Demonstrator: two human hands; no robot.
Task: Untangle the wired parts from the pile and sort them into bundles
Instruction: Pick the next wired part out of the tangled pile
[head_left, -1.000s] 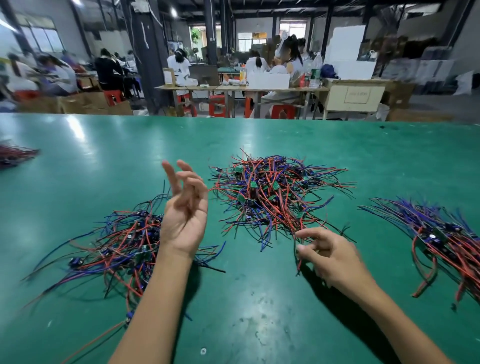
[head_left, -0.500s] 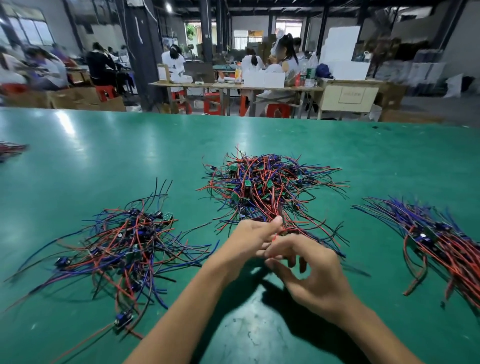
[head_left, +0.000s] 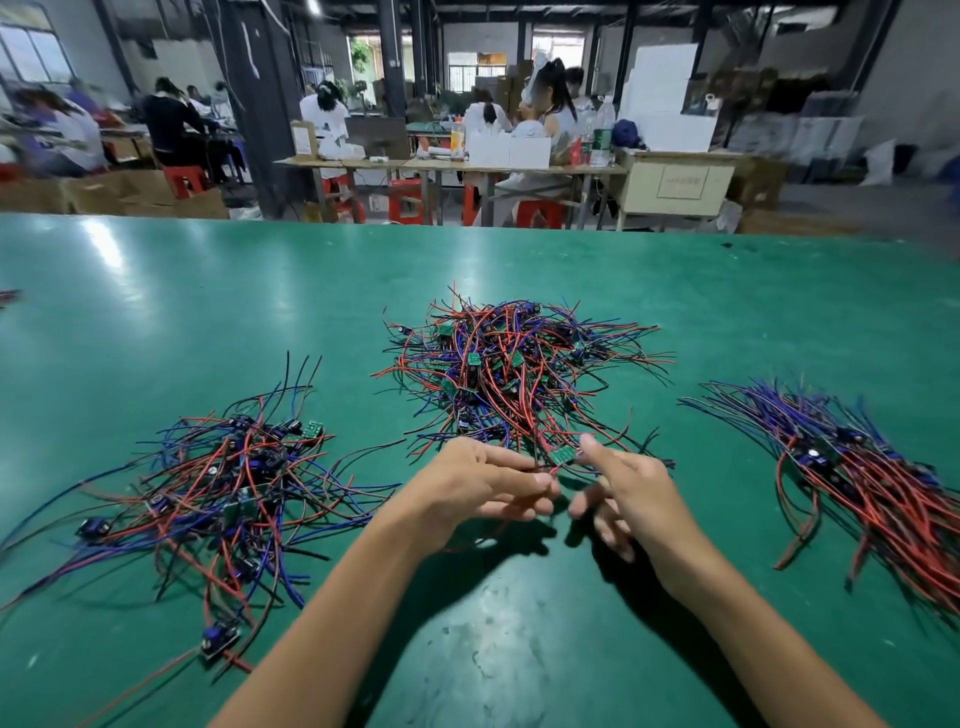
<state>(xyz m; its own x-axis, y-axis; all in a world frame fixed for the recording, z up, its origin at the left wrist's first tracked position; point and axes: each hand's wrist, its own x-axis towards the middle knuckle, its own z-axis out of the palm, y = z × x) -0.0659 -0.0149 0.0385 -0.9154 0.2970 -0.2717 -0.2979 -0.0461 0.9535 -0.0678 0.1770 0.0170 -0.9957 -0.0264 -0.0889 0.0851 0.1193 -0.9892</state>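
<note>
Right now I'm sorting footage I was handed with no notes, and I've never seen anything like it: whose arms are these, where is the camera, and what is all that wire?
There is no machine here. A person wears one wide-angle camera on the head, looking forward and down, so the two bare arms are their own.

On the green table lie three heaps of small circuit boards with red, blue and black wires: a tangled pile in the middle, a looser heap to the left, and a combed-out bundle to the right.

The left hand pinches thin wires at the pile's near edge. The right hand is beside it with its thumb at a small green board; whether it grips it is unclear. Other workers sit at tables behind.
</note>
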